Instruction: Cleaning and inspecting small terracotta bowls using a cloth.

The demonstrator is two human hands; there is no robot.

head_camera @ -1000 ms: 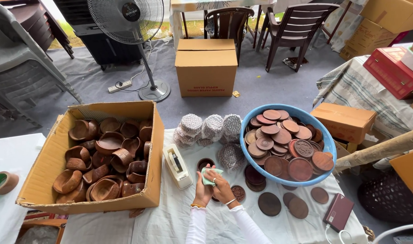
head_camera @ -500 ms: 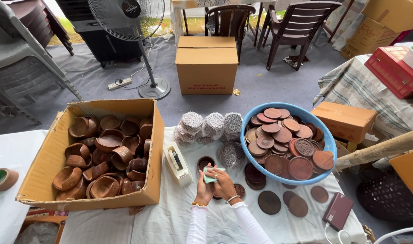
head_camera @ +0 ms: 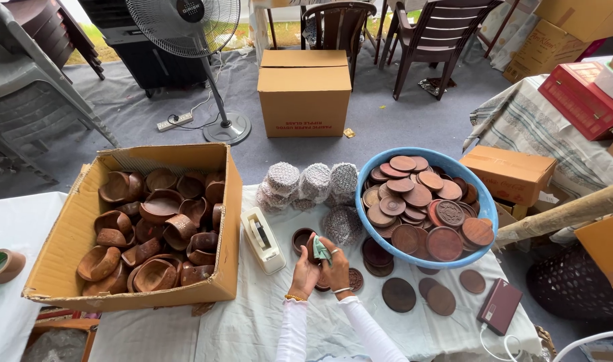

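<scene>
Green cloth [head_camera: 321, 251] — pinched in right fingers [head_camera: 333, 257]; left fingers [head_camera: 309, 261] alongside

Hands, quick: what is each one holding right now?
Left hand: closed on a small brown clay cup.
Right hand: gripping a green piece, pressed to that cup.

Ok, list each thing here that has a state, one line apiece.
Open-topped brown cardboard box: flaps open, full of brown clay cups.
Blue plastic basin: heaped with round brown clay lids.
Closed brown cardboard box: shut, on the floor.
Left hand: on a small brown clay cup.
Right hand: fingers pinching a small green piece.
</scene>
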